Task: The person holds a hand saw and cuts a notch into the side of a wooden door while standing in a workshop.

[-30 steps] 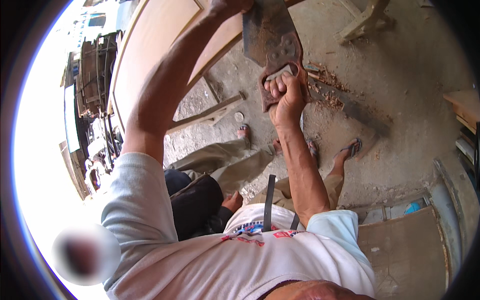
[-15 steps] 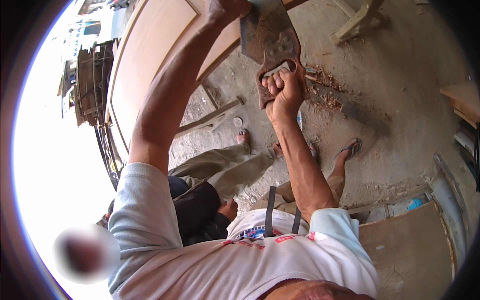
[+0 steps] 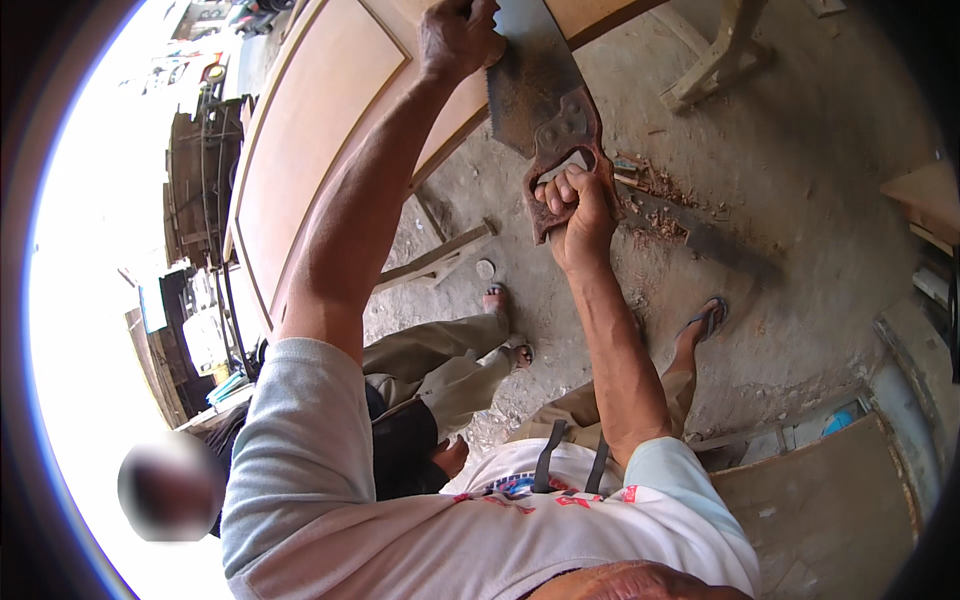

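Observation:
My right hand (image 3: pixel 583 205) is closed round the worn brown wooden handle of a handsaw (image 3: pixel 535 85). Its wide metal blade has rusty patches and teeth along the left side, and reaches over the near edge of a large pale wooden panel (image 3: pixel 335 100) with raised strips. Upon the panel, right beside the blade, lies my left hand (image 3: pixel 460 42) with its fingers curled. The upper picture edge cuts off part of those fingers, so what they hold, if anything, is unclear. The blade's far end is out of view.
A wooden trestle (image 3: pixel 720 60) stands at the upper right, and a wooden leg (image 3: pixel 440 255) shows below the panel. Wood scraps and shavings (image 3: pixel 650 190) litter the floor. Close at my left is another person (image 3: pixel 440 350) in long trousers. A brown board (image 3: pixel 815 490) leans at lower right.
The view has shifted, so hands, saw and panel appear slightly lower. Both hands keep about the same places on saw and panel. The other person's nearer foot has drawn back toward the left.

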The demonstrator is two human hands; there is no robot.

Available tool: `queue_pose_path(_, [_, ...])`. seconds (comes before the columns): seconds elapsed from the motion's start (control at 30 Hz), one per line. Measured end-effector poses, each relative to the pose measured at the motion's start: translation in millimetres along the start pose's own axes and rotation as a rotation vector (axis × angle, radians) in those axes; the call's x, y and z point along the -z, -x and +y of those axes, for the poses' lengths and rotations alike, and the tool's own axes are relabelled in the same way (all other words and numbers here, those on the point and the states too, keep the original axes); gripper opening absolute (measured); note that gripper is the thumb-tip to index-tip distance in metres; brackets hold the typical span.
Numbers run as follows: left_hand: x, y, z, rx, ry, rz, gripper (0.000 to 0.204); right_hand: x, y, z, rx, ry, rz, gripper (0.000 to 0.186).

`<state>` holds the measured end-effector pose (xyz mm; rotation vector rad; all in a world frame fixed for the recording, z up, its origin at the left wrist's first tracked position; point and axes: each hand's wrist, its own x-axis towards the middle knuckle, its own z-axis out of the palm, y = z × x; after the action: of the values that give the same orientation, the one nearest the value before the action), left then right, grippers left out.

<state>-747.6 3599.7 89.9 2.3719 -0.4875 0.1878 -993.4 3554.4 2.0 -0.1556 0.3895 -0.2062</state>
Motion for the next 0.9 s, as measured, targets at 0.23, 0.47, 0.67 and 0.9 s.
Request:
queue_pose_path(0.23, [-3.4, -1.1, -10.7, -0.078, -0.248, 0.1, 0.036, -2.1, -4.1, 5.9, 0.004, 0.036, 0.026, 0.023])
queue_pose_path(0.47, [12.6, -8.1, -4.3, 0.281, -0.807, -0.439, 0.075, 5.9, -9.8, 8.7, 0.047, 0.038, -0.013, 0.015])
queue_pose_path(0.67, [19.9, 3.9, -7.0, 0.268, -0.742, -0.292, 0.06, -4.0, -7.9, -7.2, -0.014, -0.013, -0.027, 0.013])
queue_pose_path(0.9, [24.9, 10.6, -20.9, 0.216, -0.711, -0.26, 0.066, -6.5, -2.3, -23.1, -0.074, 0.041, -0.056, 0.011])
